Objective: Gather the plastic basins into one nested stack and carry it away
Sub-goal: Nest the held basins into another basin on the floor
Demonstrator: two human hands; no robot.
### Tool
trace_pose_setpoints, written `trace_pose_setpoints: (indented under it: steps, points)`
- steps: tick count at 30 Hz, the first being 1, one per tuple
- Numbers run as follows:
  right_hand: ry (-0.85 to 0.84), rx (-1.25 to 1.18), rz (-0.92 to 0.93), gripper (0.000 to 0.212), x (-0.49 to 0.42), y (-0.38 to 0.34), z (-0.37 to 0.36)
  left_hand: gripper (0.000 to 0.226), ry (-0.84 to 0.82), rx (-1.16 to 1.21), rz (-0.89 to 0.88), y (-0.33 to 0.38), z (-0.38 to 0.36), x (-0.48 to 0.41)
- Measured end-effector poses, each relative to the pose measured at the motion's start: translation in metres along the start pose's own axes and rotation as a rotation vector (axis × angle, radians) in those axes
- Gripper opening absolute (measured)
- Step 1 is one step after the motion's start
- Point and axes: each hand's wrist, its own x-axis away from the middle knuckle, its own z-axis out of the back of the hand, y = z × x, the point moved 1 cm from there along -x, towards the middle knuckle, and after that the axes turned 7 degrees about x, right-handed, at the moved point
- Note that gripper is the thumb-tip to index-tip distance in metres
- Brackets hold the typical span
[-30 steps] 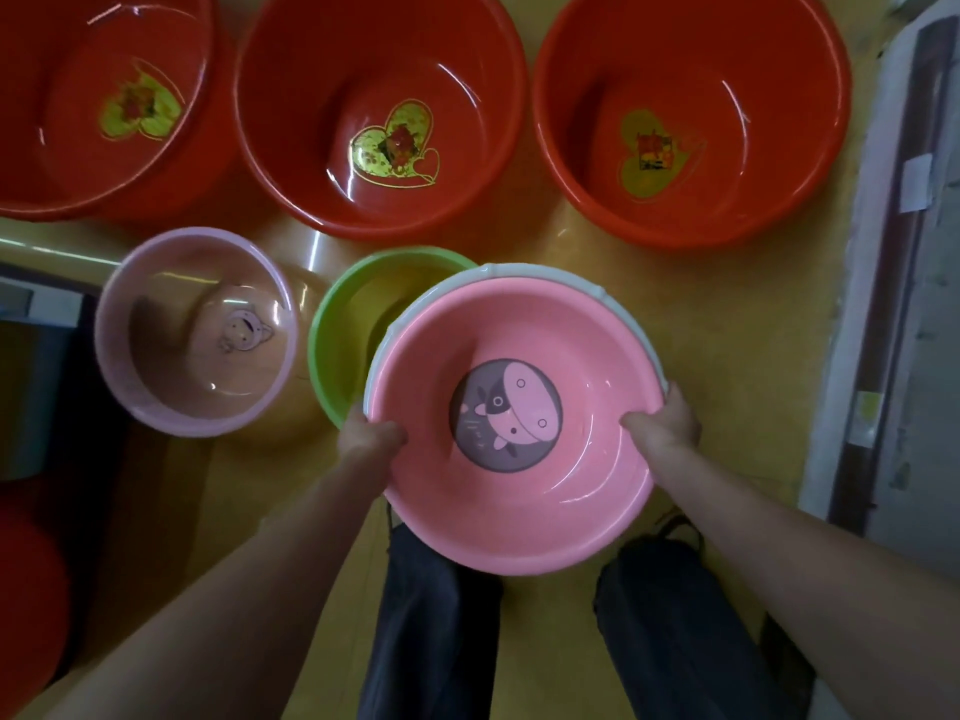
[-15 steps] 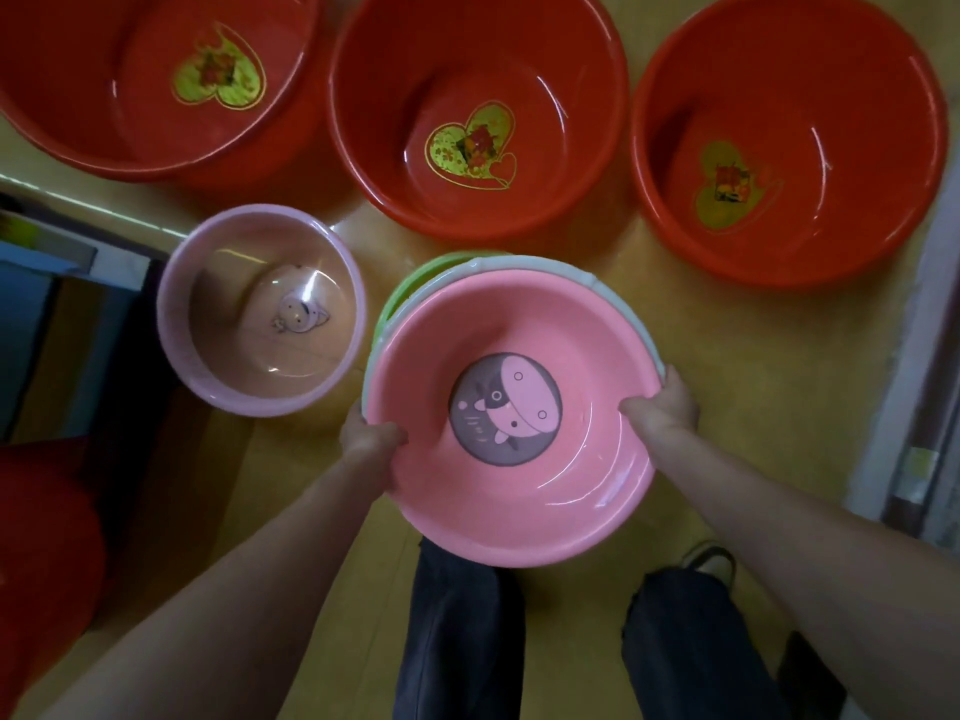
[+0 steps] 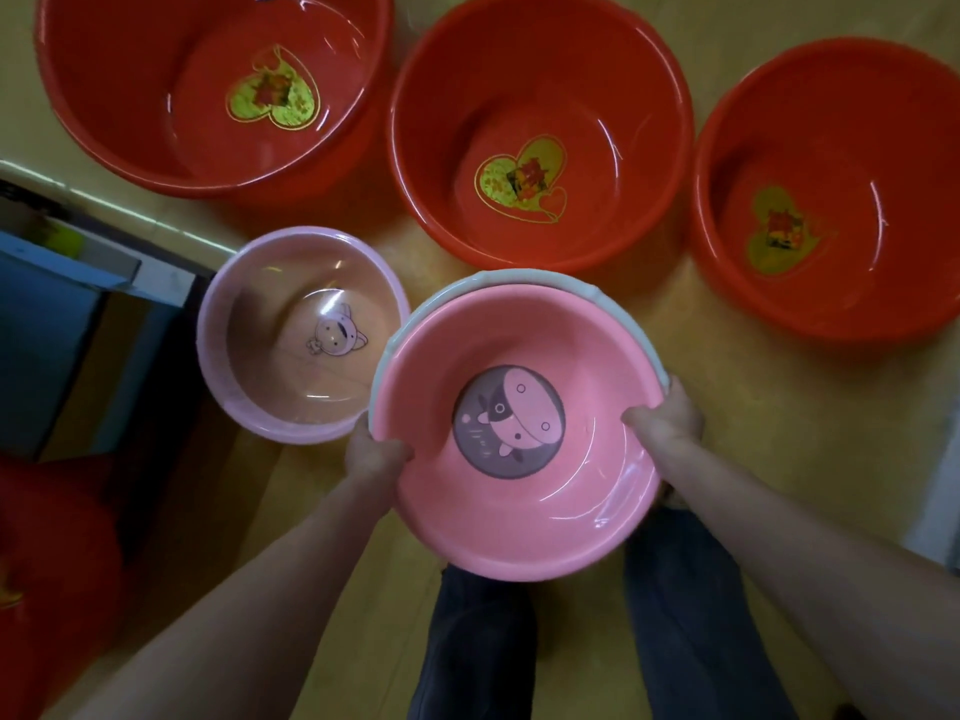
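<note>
I hold a pink basin (image 3: 582,517) with a cartoon cow sticker, nested inside a pale grey-white basin (image 3: 524,277) whose rim shows along its far edge. My left hand (image 3: 375,454) grips the left rim and my right hand (image 3: 667,420) grips the right rim. The green basin seen earlier is hidden beneath this stack. A clear pale-pink basin (image 3: 228,376) with a pig sticker sits on the floor just left of the stack. Three large red basins with heart stickers lie beyond: left (image 3: 130,96), middle (image 3: 623,85), right (image 3: 883,283).
The floor (image 3: 753,433) is yellow. A blue box (image 3: 41,345) with a white edge stands at the left. Part of another red object (image 3: 47,563) shows at the lower left. My dark trouser legs (image 3: 478,646) are below the stack.
The held pink and white stack has moved left over the green basin, which is now covered. My view has shifted, so the red basins sit lower and further right.
</note>
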Motion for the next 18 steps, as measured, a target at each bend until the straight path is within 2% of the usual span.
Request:
trace_pose_setpoints:
  steps: [18]
  points:
    - [-0.072,0.19,0.096,0.064,-0.077,-0.016,-0.03,0.06,0.115,0.205,0.093,-0.048,-0.055,-0.043]
